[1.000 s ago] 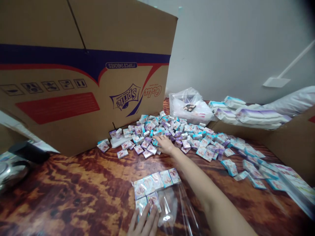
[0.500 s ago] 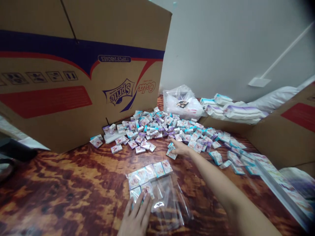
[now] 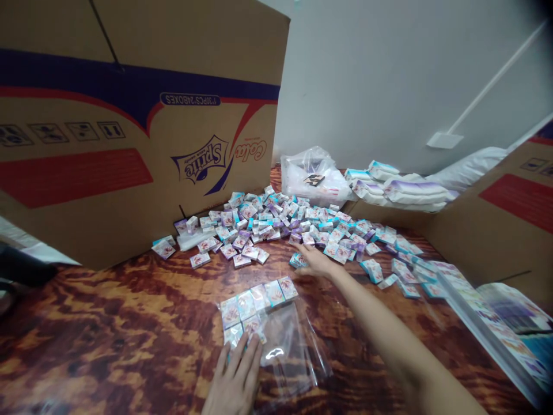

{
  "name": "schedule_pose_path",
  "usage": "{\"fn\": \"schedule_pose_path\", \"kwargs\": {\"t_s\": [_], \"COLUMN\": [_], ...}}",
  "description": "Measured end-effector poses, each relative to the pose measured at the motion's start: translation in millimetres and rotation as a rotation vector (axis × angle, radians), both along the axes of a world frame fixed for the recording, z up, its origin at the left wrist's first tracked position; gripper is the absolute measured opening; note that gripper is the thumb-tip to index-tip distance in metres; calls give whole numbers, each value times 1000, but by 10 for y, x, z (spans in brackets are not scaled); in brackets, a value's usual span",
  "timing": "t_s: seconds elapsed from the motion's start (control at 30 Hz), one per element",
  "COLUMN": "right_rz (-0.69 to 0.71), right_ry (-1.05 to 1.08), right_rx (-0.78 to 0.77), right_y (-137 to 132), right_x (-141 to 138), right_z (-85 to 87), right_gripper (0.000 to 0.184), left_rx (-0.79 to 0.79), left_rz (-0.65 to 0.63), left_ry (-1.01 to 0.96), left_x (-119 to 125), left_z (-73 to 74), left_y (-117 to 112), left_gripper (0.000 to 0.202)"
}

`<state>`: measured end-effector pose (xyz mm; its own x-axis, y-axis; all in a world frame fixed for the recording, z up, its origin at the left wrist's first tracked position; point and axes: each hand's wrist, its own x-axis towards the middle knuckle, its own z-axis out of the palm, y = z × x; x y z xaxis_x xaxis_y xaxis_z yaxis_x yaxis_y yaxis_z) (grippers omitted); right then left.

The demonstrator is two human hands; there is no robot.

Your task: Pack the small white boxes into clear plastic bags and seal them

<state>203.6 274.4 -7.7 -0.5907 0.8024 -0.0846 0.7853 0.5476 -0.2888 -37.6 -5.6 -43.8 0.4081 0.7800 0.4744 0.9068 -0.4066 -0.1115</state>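
My left hand lies with fingers stretched out over small printed boxes at the near end of a clear plastic bag. These boxes form two rows: a full row along the far side and a shorter one partly under my fingertips. Out to the right, my right hand has its thumb and fingers around a small white-and-blue box, just in front of the heap. That heap of loose small boxes, white with blue or purple edges, spreads across the back of the table.
A large cardboard carton stands at the left. Another carton is at the right, beside a long printed strip. Clear plastic bags and several soft packs lie at the back by the wall.
My right hand has closed in around the small box, and the box below it no longer shows separately. My left hand stays on the boxes. The view has shifted slightly.
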Motion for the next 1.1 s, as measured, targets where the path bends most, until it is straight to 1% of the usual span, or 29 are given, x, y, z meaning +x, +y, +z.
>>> {"fn": "schedule_pose_path", "kwargs": {"t_s": [0.03,0.1,0.17,0.23,0.37,0.5,0.57,0.6,0.67,0.73,0.77,0.83,0.9,0.93,0.97,1.0,1.03,1.1], "right_rz": [37,95,100,86,99,100,54,22,-41,-97,-116,-133,-50,11,65,76,62,-24], "right_ry": [31,88,113,129,163,218,250,267,315,390,429,494,503,484,457,440,421,387], "right_rx": [14,47,86,123,158,166,190,205,237,272,283,269,198,160,125,120,132,204], "right_y": [-22,-69,-108,-132,-152,-159,-162,-175,-266,-502,-687,-1175,-1731,-1988,-2207,-2376,-2487,-2548], "right_x": [77,218,303,323,291,289,272,256,225,216,222,238,220,187,136,67,-17,-217], "right_z": [-8,-42,-92,-139,-228,-423,-521,-543,-496,-313,-184,92,293,338,337,294,214,-9], "right_gripper": [84,72,55,47,48,51,50,49,48,47,47,50,53,52,52,52,51,49], "left_rx": [5,8,-1,-2,2,-84,-143,-171,-222,-257,-266,-278,-287,-290,-292,-291,-289,-284], "left_rz": [-1,-1,0,2,-22,-1,-7,-12,-21,-23,-27,-33,-37,-40,-43,-45,-49,-60], "left_ry": [20,71,112,124,142,145,140,135,125,114,105,80,54,44,37,31,27,19], "left_x": [-5,-16,-28,-36,-30,28,61,73,87,88,85,76,67,62,59,56,55,55], "left_z": [18,56,87,104,121,177,208,219,230,231,231,234,242,248,253,257,258,250], "left_y": [-4,-15,-27,-34,-29,-9,14,29,64,97,110,124,125,121,116,110,105,97], "left_gripper": [36,37,39,42,47,53,52,52,51,54,56,61,63,63,63,63,63,63]}}
